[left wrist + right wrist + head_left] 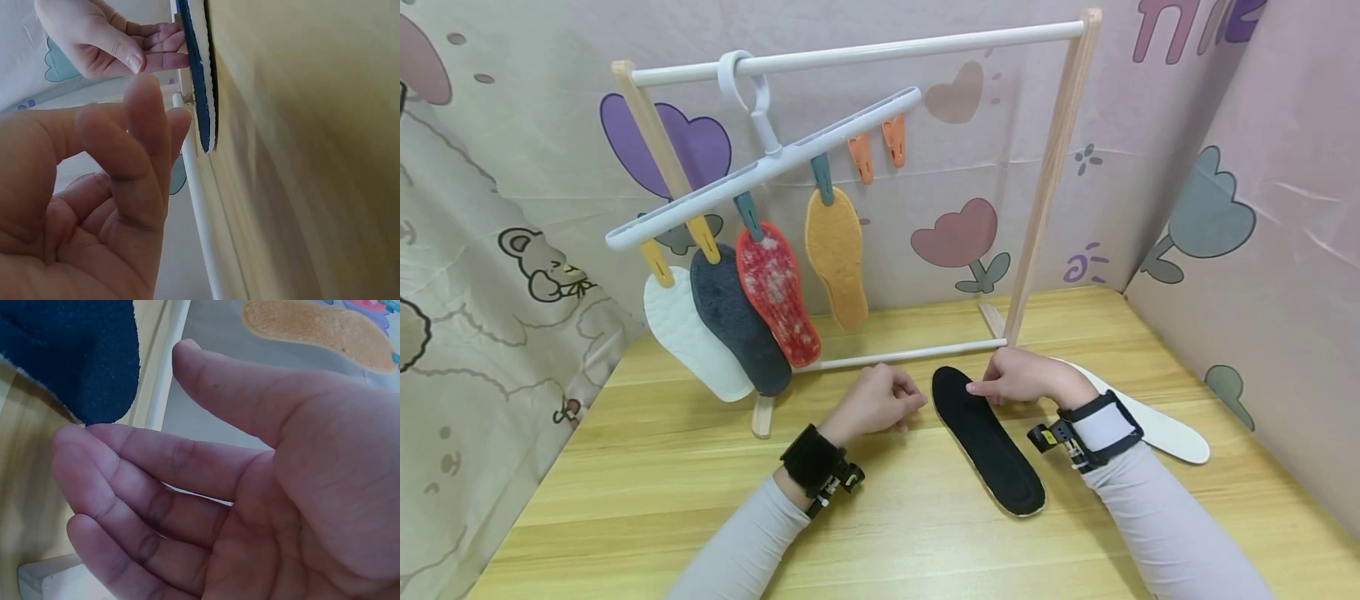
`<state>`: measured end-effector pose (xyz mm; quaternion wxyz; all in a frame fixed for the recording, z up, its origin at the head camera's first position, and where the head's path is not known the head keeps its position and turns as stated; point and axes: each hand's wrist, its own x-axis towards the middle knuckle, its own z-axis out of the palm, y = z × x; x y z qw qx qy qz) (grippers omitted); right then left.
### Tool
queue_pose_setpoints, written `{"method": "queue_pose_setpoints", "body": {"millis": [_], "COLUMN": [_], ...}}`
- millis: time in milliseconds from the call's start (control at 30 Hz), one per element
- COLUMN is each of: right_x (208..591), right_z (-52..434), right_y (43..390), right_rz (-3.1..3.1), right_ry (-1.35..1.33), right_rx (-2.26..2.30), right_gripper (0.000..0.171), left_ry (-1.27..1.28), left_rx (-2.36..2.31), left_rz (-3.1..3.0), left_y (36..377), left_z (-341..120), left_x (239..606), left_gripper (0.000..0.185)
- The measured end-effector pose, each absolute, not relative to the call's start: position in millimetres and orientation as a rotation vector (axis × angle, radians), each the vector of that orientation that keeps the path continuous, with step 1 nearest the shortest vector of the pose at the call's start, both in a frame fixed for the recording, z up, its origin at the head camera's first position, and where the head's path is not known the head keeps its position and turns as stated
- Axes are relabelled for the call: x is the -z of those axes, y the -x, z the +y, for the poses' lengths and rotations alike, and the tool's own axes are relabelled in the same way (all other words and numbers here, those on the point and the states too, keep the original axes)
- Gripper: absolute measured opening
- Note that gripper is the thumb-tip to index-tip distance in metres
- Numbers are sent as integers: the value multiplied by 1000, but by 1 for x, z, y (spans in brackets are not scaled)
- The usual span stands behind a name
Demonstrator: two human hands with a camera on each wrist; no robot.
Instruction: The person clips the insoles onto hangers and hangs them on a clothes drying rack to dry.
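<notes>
A black insole (pixel 988 446) with a pale underside lies on the wooden table, between the two hands. At its far right edge is my right hand (pixel 1030 375), thumb over the black surface. In the right wrist view the fingertips of that hand (pixel 175 494) meet the insole's edge (pixel 94 356), while the thumb stands well apart from them. Left of the insole, my left hand (pixel 880 400) hovers with loosely bent fingers. Nothing shows between the fingers of this hand (pixel 119 181) in the left wrist view. A white insole (pixel 1168 433) lies partly hidden behind the right wrist.
A rack with a white rail (pixel 880 54) bears a tilted white hanger (pixel 820 146). Clipped on it are a white insole (pixel 696 342), a dark grey one (pixel 737 321), a red-and-white one (pixel 778 292) and a yellow one (pixel 835 258). Two orange clips (pixel 861 158) hang without insoles.
</notes>
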<state>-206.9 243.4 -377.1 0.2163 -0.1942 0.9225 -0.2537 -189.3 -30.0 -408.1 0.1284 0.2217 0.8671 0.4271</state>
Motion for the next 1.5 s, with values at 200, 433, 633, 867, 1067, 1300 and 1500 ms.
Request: {"method": "queue_pose_setpoints", "body": {"millis": [200, 433, 633, 867, 1067, 1300, 1500], "right_x": [379, 379, 379, 381, 383, 383, 382], "right_z": [243, 242, 241, 239, 238, 236, 235], "right_y": [207, 207, 207, 206, 207, 207, 206], "right_rz": [2579, 2566, 2568, 2566, 2558, 2550, 2541], "right_ry": [512, 516, 534, 560, 587, 593, 584], "right_rx": [650, 662, 655, 652, 669, 667, 680], "right_gripper": [44, 44, 44, 47, 46, 45, 44], "left_ry": [-649, -650, -618, -617, -650, -659, -642], "left_rx": [-1249, -1200, -1170, -1128, -1111, -1125, -1128], "left_rz": [2479, 2481, 2476, 2464, 2484, 2481, 2484], "left_y": [186, 185, 184, 183, 183, 182, 181], "left_z": [-28, -26, -24, -21, -20, -20, -20], "left_x": [412, 412, 415, 417, 419, 419, 419], "left_gripper": [18, 22, 22, 23, 27, 28, 27]}}
